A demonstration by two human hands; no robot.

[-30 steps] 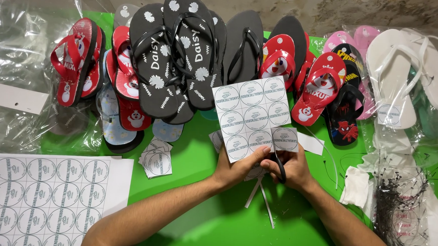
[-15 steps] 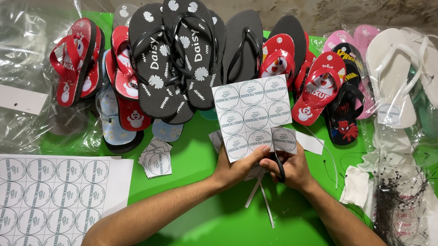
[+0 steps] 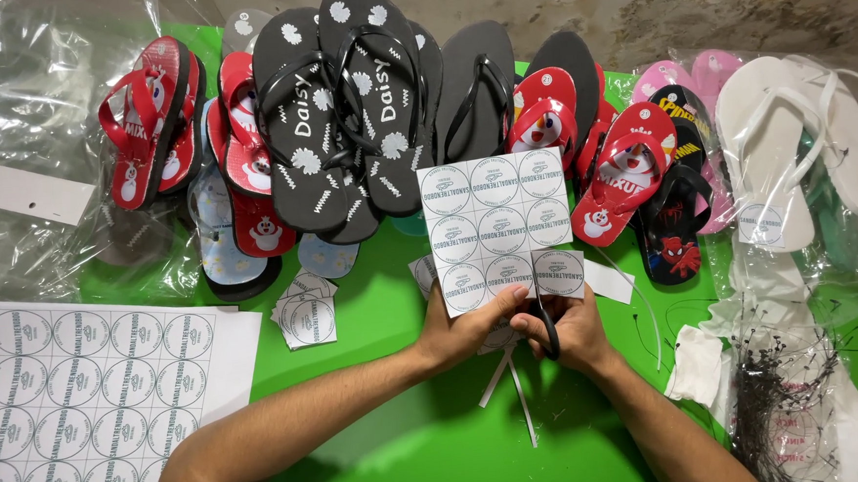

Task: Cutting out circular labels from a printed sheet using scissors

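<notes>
Seen from above, two bare forearms reach up from the bottom edge over a bright green table [image 3: 400, 438]. The left hand [image 3: 463, 327] is closed in a pinch on the lower edge of a small sheet of labels [image 3: 497, 223], thumb on top. The right hand [image 3: 570, 326] is curled around black-handled scissors [image 3: 549, 334], whose blades sit hidden at the sheet's lower right corner. The sheet is a white square, held just above the table's middle, printed with rows of round green-ringed stickers, three across. Thin white paper strips [image 3: 516, 398] lie under the hands. To the left lie a small stack of cut labels [image 3: 305, 311] and a large uncut label sheet [image 3: 85, 396]. Farther back, a row of flip-flops [image 3: 363, 107] in black, red, pink and white spans the table.
</notes>
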